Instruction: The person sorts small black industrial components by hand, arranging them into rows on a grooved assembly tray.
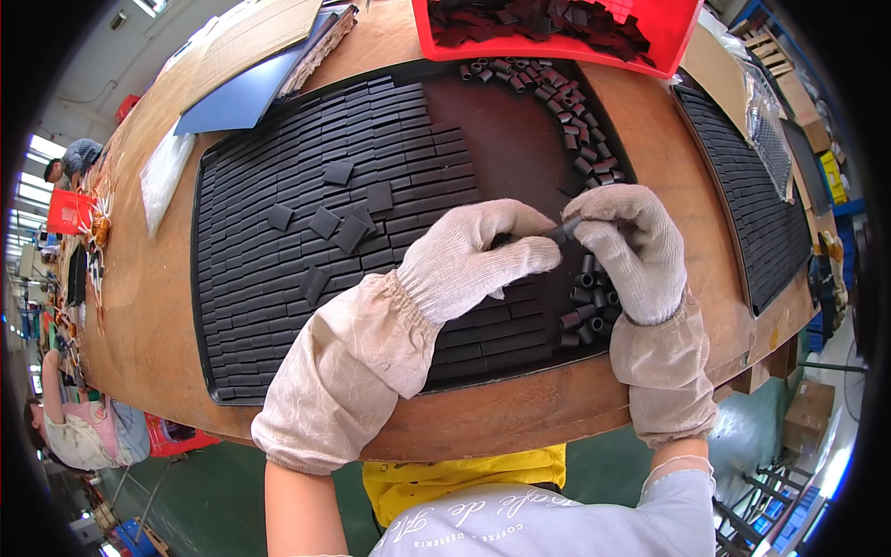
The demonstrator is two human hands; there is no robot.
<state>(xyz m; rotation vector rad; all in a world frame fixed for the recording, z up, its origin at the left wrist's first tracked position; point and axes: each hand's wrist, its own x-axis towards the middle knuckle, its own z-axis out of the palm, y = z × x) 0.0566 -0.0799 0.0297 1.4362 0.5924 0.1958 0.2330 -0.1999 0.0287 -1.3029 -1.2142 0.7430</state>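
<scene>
White-knit-gloved left hand [483, 249] and right hand [639, 243] pinch a small black plastic-looking tube [570, 226] in their fingers: probably light, springy; grip its ends!

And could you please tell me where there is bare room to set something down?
Inside the black tray, the upper floor is bare between the laid strips and the curve of loose tubes. The wooden table is bare left of the tray, below the white plastic. Crowded: the tray's right side, with tubes and right hand.
</scene>
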